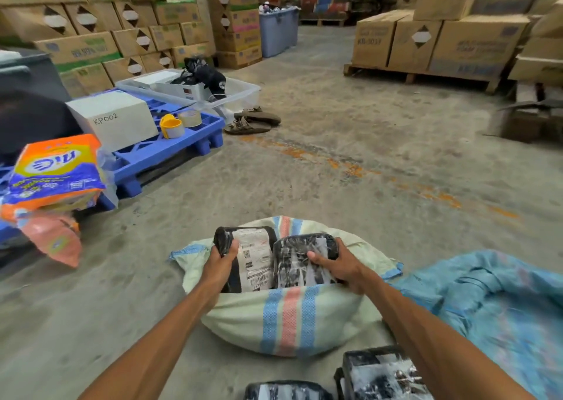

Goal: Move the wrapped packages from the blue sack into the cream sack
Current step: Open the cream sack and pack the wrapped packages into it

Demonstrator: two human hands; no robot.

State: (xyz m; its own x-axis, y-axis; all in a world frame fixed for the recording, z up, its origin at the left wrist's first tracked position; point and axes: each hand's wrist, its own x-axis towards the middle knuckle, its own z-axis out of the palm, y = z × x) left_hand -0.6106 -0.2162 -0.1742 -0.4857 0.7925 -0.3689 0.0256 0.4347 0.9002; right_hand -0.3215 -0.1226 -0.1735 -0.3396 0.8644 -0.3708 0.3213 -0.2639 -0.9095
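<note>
The cream sack (283, 320), striped blue and red, lies open on the floor in front of me. My left hand (220, 262) grips a black wrapped package with a white shipping label (254, 256) standing in the sack's mouth. My right hand (338, 265) grips a second black wrapped package (300, 262) beside it, also in the mouth. The blue sack (493, 302) lies crumpled on the floor to the right. Two more black wrapped packages rest on the floor near me, one at the bottom middle (286, 392) and one at the bottom right (380, 372).
A blue plastic pallet (170, 149) at left carries a white box, tape rolls and orange detergent bags (58, 171). Sandals (253, 122) and a clear tub (237, 95) sit beyond it. Stacked cardboard boxes line the back and right, some on a wooden pallet (420, 76).
</note>
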